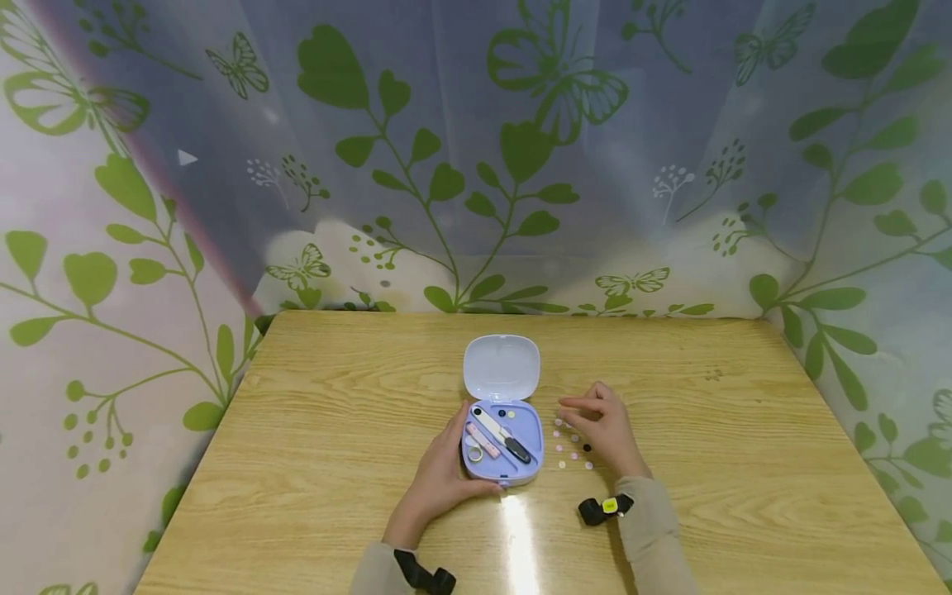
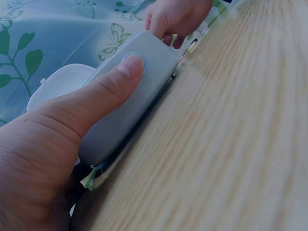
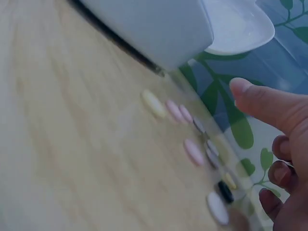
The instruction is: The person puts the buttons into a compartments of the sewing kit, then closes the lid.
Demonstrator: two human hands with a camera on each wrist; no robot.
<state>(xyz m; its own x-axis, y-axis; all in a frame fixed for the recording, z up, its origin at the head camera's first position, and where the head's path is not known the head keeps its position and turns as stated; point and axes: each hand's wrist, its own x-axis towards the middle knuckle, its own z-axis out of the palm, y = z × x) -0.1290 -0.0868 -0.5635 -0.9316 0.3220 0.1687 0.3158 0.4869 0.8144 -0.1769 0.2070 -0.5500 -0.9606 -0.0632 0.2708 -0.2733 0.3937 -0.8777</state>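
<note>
A lilac sewing box [image 1: 526,473] stands on the table with its lid [image 1: 502,368] tipped back. My left hand [image 1: 439,475] grips it from the left, thumb [image 2: 115,77] along the front wall. Inside lie a white tool with a black end [image 1: 500,431], a pink-and-white strip [image 1: 483,440], a ring [image 1: 475,454] and two buttons, one dark [image 1: 502,413] and one pale [image 1: 511,415]. Right of the box, my right hand [image 1: 608,426] hovers above several loose buttons [image 3: 194,152]. Its thumb and index finger stand slightly apart, with nothing visible between them.
Wood-grain tabletop [image 1: 335,388] surrounds the box, and light glares off it in front. A patterned curtain [image 1: 461,165] hangs at the back and sides. Black straps, such as the right one [image 1: 592,511], sit at both wrists.
</note>
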